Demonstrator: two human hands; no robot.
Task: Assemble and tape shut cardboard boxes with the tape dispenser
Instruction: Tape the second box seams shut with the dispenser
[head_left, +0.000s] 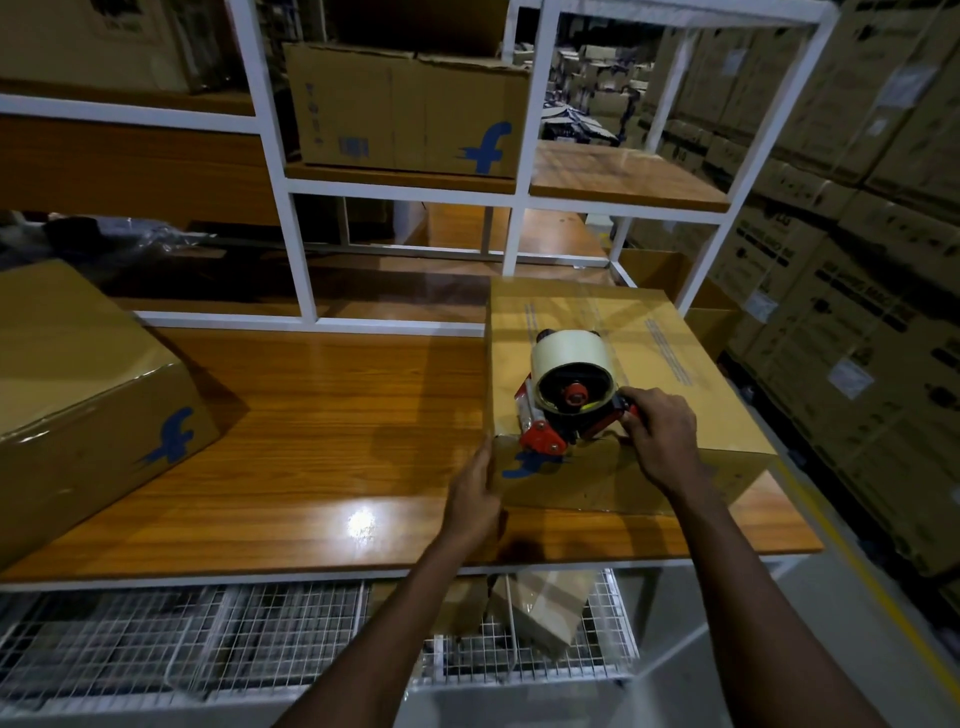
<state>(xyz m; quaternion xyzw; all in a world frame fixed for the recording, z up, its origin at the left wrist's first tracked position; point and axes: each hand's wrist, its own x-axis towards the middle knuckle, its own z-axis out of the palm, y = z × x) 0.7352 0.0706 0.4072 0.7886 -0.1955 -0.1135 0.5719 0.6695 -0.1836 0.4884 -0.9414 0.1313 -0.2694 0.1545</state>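
taping is under way: right hand (657, 434) grips the tape dispenser (563, 397) at the box (675, 364) edge, left hand (475, 488) flat on its side. next, probably pull tape down the front.

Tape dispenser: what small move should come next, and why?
Probably pull the tape dispenser down over the near edge of the box: the right hand grips its handle, its red head sits at that edge, and the left hand steadies the side.
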